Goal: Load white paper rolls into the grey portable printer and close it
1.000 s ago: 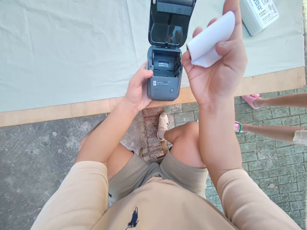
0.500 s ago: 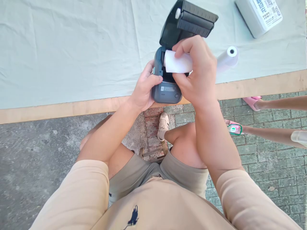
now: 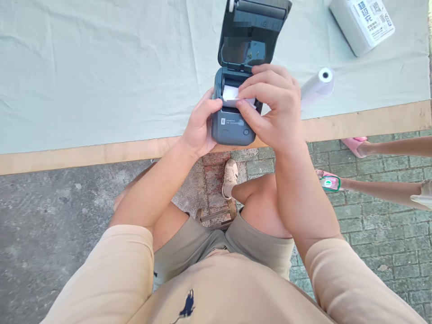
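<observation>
Both bare forearms reach up from the lower frame to meet at upper centre, the left hand (image 3: 199, 123) cupped with thumb forward, the right hand (image 3: 273, 105) arched over, fingers curled downward.

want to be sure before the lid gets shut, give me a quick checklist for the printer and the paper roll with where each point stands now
1. Lid fully open: ok, it stands raised behind the bay.
2. Printer steadied: ok, the left hand grips its left side, at the table edge.
3. Paper roll in the bay: ok in part, its white end shows inside, the right hand over it.
4. Roll seated flat: cannot tell, the fingers hide most of it.
5. Paper end drawn out over the front lip: cannot tell, hidden by the thumb.
6. Fingers out of the lid's path: not ok, the right hand lies across the bay.
7. Spare roll clear of the printer: ok, it lies apart to the right.
</observation>
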A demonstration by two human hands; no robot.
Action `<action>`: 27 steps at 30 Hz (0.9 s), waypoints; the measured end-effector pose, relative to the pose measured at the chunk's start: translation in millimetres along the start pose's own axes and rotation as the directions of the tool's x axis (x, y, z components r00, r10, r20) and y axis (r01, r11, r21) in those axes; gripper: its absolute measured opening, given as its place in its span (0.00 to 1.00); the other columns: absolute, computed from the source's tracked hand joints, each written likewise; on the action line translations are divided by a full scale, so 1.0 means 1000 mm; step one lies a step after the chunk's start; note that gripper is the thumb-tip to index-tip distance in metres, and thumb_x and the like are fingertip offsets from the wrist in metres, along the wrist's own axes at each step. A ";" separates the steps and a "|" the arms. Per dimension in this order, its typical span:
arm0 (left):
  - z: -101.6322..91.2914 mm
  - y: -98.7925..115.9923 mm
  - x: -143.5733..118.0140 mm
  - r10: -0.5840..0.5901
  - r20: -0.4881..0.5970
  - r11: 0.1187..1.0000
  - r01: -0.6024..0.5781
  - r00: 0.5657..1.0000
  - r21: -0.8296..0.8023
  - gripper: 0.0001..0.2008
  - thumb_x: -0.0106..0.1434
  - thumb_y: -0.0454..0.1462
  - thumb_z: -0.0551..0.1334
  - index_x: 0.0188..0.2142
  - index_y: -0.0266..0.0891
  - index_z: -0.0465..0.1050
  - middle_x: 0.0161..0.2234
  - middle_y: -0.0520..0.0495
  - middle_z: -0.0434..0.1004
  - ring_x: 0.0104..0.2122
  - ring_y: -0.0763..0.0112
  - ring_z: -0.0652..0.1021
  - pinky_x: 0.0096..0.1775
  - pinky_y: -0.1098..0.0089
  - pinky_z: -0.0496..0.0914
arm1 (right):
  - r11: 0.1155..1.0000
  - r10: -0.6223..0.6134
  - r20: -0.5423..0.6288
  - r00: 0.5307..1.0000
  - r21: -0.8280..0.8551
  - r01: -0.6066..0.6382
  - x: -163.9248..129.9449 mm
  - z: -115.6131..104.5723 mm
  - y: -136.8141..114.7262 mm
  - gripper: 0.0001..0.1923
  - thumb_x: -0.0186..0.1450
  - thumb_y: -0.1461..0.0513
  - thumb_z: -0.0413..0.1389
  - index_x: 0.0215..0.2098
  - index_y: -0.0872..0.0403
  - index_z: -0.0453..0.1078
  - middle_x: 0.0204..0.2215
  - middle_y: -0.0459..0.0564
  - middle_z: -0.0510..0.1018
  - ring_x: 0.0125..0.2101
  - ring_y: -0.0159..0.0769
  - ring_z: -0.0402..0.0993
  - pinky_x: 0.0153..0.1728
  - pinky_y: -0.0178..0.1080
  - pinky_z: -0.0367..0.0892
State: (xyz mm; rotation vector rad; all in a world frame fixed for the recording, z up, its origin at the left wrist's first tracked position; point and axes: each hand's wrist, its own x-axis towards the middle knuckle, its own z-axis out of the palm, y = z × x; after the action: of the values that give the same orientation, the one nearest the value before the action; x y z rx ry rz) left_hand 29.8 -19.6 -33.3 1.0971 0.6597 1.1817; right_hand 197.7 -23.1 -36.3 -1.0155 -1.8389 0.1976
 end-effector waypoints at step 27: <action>-0.007 0.001 -0.005 -0.061 0.028 0.982 0.055 0.998 0.181 0.63 0.41 0.38 0.81 0.71 0.55 0.49 0.63 0.45 0.73 0.70 0.52 0.70 0.65 0.62 0.75 | 0.676 0.474 -0.116 0.873 0.683 -0.277 0.017 0.006 0.013 0.28 0.70 0.50 0.27 0.63 0.51 0.44 0.63 0.57 0.64 0.65 0.33 0.66 0.68 0.49 0.66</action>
State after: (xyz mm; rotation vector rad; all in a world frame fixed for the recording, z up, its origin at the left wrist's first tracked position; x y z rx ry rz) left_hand 21.8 -22.6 -35.3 1.2387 0.7795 1.0663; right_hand 197.4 -0.9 -35.4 -0.8470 -1.1214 0.8465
